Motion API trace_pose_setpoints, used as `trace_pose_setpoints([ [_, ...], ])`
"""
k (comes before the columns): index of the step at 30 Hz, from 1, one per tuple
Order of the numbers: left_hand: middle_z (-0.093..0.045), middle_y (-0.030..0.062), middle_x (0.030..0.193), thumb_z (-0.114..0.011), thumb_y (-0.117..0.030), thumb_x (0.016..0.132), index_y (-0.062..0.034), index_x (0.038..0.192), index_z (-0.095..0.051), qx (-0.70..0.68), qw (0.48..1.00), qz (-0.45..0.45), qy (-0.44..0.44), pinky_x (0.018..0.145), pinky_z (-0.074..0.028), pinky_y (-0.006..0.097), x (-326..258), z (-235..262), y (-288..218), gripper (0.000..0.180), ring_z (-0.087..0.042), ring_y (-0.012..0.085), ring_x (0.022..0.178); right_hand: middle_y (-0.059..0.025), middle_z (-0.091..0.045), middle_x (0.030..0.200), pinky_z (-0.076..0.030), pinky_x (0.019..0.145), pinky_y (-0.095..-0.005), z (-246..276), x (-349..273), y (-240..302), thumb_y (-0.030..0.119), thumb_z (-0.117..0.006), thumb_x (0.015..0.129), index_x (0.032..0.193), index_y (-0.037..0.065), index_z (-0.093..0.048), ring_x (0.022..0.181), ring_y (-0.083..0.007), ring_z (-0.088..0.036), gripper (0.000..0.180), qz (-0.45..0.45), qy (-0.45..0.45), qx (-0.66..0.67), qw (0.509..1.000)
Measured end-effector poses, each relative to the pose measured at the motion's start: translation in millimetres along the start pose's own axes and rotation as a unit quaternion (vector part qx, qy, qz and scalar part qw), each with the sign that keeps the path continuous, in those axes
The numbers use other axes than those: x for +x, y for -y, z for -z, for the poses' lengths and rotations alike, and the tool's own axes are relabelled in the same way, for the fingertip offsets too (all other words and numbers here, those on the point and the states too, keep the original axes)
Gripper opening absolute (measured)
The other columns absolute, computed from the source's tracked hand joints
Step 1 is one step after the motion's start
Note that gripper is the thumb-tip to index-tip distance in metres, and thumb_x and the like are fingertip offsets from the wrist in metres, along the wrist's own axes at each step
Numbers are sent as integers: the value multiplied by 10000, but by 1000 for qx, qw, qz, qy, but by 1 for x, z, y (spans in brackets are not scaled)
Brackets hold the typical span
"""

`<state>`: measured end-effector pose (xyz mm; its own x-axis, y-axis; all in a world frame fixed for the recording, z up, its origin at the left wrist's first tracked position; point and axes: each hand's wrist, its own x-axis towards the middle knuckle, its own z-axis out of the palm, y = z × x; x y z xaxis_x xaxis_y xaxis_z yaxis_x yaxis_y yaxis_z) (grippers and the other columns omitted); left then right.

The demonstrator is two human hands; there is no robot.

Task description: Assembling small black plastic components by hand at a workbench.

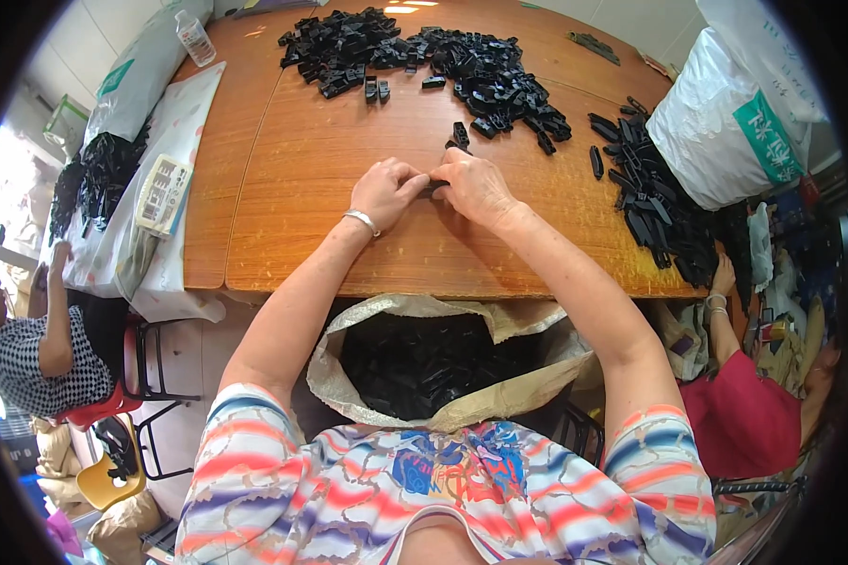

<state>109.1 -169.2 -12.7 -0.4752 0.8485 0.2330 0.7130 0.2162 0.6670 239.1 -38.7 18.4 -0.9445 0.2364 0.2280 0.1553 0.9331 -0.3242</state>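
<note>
A brown wooden table [311, 188] fills the middle of the room, its near edge facing the person. Over its near half, the left hand [386, 193] and right hand [473, 186] come together, fingertips pinching a small black part [436, 185] between them; the fingers hide most of it. Another black piece [460, 134] stands just beyond the right hand's knuckles; whether that hand touches it, I cannot tell. A bracelet [362, 221] circles the left wrist.

On the far side lies a wide heap [495, 75] of black pieces, with a few loose ones at its near edge. Longer black pieces form a pile [664, 207] on the right, beside a plump white sack [716, 132]. Below the near edge, between the forearms, an open sack [326, 377] holds more black pieces.

On the left, a bottle [194, 40] stands far back, and a pale box [165, 196] sits nearer on a white cloth [188, 118]. A person in a checked shirt [28, 363] sits at left; at right, a co-worker's hand [723, 275] is close to the pile, below it a red sleeve [744, 414].
</note>
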Motion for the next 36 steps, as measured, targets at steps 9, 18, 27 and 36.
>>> trace_pose_setpoints([
  [9, -687, 97, 851, -693, -313, 841, -75, 896, -696, 36, 997, -1, 72, 739, -508, 346, 15, -4, -9, 244, -645, 246, 810, -142, -622, 916, -509, 757, -421, -3, -31, -11, 150, -747, 734, 953, 63, -686, 868, -354, -621, 243, -33, -54, 41, 997],
  [18, -686, 146, 976, -720, -410, 793, -42, 1069, -611, 37, 959, 205, -191, 808, -511, 375, 102, 43, 55, 473, -657, 277, 930, -101, -628, 875, -537, 670, -361, 45, -155, 92, 98, -783, 688, 979, 58, -644, 788, -292, -643, 325, 89, 55, 187, 977],
  [27, -696, 139, 962, -714, -297, 769, -69, 864, -685, 114, 965, 176, -159, 824, -520, 388, 122, 25, 64, 248, -662, 283, 931, -90, -615, 824, -534, 610, -361, 38, -144, 78, 164, -748, 758, 938, 70, -652, 726, -290, -638, 225, 97, 59, 166, 980],
  [36, -643, 168, 860, -671, -229, 766, -44, 706, -638, 112, 989, 3, -97, 782, -506, 408, 49, 17, 21, 198, -627, 330, 844, -137, -638, 880, -523, 717, -413, 23, -49, 1, 105, -653, 809, 890, 42, -671, 814, -335, -641, 105, -18, -68, 126, 989],
])
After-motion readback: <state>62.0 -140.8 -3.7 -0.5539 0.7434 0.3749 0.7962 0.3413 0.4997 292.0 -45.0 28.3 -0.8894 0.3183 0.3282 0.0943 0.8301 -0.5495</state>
